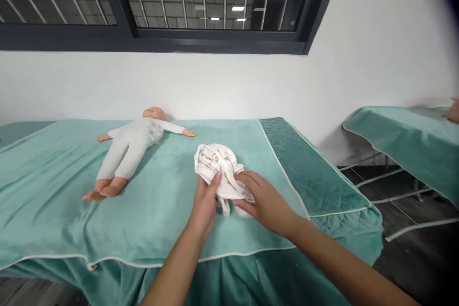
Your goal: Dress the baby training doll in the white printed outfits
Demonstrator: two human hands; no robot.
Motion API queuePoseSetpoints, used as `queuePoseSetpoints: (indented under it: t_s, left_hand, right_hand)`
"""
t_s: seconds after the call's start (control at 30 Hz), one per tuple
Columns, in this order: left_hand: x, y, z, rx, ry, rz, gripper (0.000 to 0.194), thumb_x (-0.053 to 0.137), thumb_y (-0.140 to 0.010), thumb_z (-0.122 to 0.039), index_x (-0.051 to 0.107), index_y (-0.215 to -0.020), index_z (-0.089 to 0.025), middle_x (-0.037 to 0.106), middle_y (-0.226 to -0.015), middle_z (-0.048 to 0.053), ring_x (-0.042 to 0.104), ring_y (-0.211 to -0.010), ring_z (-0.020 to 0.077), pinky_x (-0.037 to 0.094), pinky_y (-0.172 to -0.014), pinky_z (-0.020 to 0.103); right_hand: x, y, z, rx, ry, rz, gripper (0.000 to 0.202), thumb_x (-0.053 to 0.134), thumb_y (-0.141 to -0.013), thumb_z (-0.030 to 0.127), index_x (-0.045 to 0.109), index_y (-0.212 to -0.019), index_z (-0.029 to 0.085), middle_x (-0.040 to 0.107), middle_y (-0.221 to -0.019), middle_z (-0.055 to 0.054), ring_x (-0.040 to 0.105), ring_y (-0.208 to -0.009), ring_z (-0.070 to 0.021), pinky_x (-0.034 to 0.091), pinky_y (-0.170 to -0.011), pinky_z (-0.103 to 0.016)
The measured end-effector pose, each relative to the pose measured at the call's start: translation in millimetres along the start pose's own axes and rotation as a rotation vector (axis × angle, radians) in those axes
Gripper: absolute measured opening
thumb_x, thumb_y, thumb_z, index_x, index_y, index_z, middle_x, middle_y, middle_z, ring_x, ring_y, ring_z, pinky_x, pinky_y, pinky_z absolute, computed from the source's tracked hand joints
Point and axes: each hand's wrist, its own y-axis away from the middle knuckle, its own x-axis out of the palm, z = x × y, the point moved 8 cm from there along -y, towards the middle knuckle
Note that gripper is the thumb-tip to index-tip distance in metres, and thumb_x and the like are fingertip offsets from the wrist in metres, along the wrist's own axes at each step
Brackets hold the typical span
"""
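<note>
A bunched white cloth [217, 160] with small green marks is held up over the green bed cover, near the middle of the view. It looks like a small garment, but its folds hide the exact kind. My left hand [206, 201] grips its lower left side, thumb lying on top. On the right, my right hand [260, 198] pinches the cloth's lower right edge between thumb and fingers. A short strip of the fabric dangles between the two hands. To the left, a baby doll [134, 141] in a pale long-sleeved suit lies on its back, arms spread.
The bed has a light green cover [168, 229] with white piping, and a darker quilted layer [311, 172] shows at its right. A second green-covered bed [412, 143] with metal legs stands at the far right. Behind are a white wall [215, 86] and a barred window [215, 5].
</note>
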Motion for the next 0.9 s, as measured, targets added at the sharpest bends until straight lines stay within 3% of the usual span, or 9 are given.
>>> queuePoseSetpoints:
  t_s: [0.1,0.2,0.3,0.4,0.47,0.6,0.67,0.8,0.9]
  left_hand:
    - [-14.5,3.7,-6.8,0.04,0.034,-0.074,0.073,0.075,-0.081,-0.037,0.044,-0.146,-0.03,0.058,-0.142,0.008,0.058,-0.127,0.0273,0.048,-0.104,0.039]
    - [-20.0,11.0,-2.1,-0.012,0.022,-0.02,0.07,0.074,-0.081,-0.04,0.047,-0.145,-0.029,0.06,-0.14,0.009,0.06,-0.124,0.028,0.05,-0.102,0.039]
    - [-21.4,16.5,-1.3,-0.046,0.007,0.034,0.06,0.065,-0.087,-0.05,0.053,-0.14,-0.026,0.057,-0.143,0.009,0.055,-0.129,0.0281,0.047,-0.105,0.038]
    - [-23.1,16.7,-7.6,-0.04,-0.056,0.026,0.055,0.059,-0.089,-0.056,0.057,-0.134,-0.025,0.057,-0.143,0.009,0.055,-0.127,0.0272,0.048,-0.101,0.036]
    - [-23.0,13.7,-13.5,-0.018,-0.124,0.013,0.053,0.066,-0.085,-0.052,0.058,-0.131,-0.026,0.06,-0.138,0.008,0.059,-0.12,0.025,0.05,-0.096,0.034]
    - [-21.5,2.4,-20.5,0.014,-0.2,-0.001,0.045,0.074,-0.078,-0.039,0.062,-0.117,-0.022,0.069,-0.108,0.005,0.064,-0.091,0.018,0.05,-0.075,0.027]
    - [-21.7,-4.8,-21.3,0.006,-0.191,-0.011,0.036,0.072,-0.078,-0.037,0.064,-0.108,-0.019,0.069,-0.098,0.004,0.062,-0.081,0.0158,0.047,-0.067,0.025]
    - [-23.7,-23.2,-24.8,-0.008,-0.087,-0.03,0.031,0.071,-0.076,-0.035,0.063,-0.102,-0.018,0.069,-0.092,0.002,0.062,-0.079,0.015,0.047,-0.069,0.025]
    - [-38.6,-42.5,-26.7,0.004,-0.023,-0.124,0.034,0.073,-0.07,-0.03,0.062,-0.099,-0.019,0.068,-0.086,0.001,0.061,-0.073,0.0151,0.046,-0.067,0.026]
  right_hand:
    - [21.3,-3.7,-0.5,0.059,-0.154,0.065,0.063,0.073,-0.084,0.042,0.047,-0.139,0.027,0.054,-0.139,-0.009,0.049,-0.129,-0.0286,0.04,-0.11,-0.048]
    - [29.6,-13.3,-6.7,0.156,-0.391,0.069,0.08,0.075,-0.082,0.043,0.033,-0.149,0.027,0.046,-0.149,-0.008,0.046,-0.135,-0.0256,0.038,-0.113,-0.044]
    - [31.0,-24.1,-11.5,0.219,-0.451,0.032,0.097,0.082,-0.075,0.042,0.026,-0.152,0.025,0.041,-0.153,-0.01,0.043,-0.138,-0.0263,0.035,-0.115,-0.044]
    - [30.1,-30.2,-16.1,0.264,-0.467,0.005,0.076,0.076,-0.079,0.038,0.04,-0.144,0.023,0.056,-0.139,-0.008,0.054,-0.126,-0.0258,0.042,-0.108,-0.043]
    - [28.2,-30.9,-18.7,0.285,-0.456,0.001,0.057,0.07,-0.085,0.037,0.049,-0.136,0.023,0.063,-0.13,-0.006,0.059,-0.117,-0.0247,0.046,-0.103,-0.042]
    - [18.6,-30.1,-20.4,0.267,-0.351,-0.027,0.036,0.061,-0.089,0.037,0.061,-0.122,0.022,0.066,-0.121,-0.005,0.06,-0.115,-0.0245,0.046,-0.101,-0.042]
    - [12.1,-30.7,-21.4,0.245,-0.333,-0.052,0.033,0.061,-0.09,0.039,0.064,-0.118,0.023,0.066,-0.12,-0.005,0.059,-0.115,-0.0244,0.046,-0.101,-0.041]
    - [-3.4,-32.4,-37.8,0.29,-0.434,-0.104,0.039,0.06,-0.089,0.049,0.066,-0.119,0.024,0.064,-0.129,-0.005,0.06,-0.116,-0.0241,0.046,-0.101,-0.04]
    - [-29.6,-28.1,-61.6,0.341,-0.391,-0.27,0.039,0.062,-0.087,0.054,0.069,-0.112,0.024,0.059,-0.138,-0.005,0.056,-0.124,-0.0255,0.043,-0.106,-0.041]
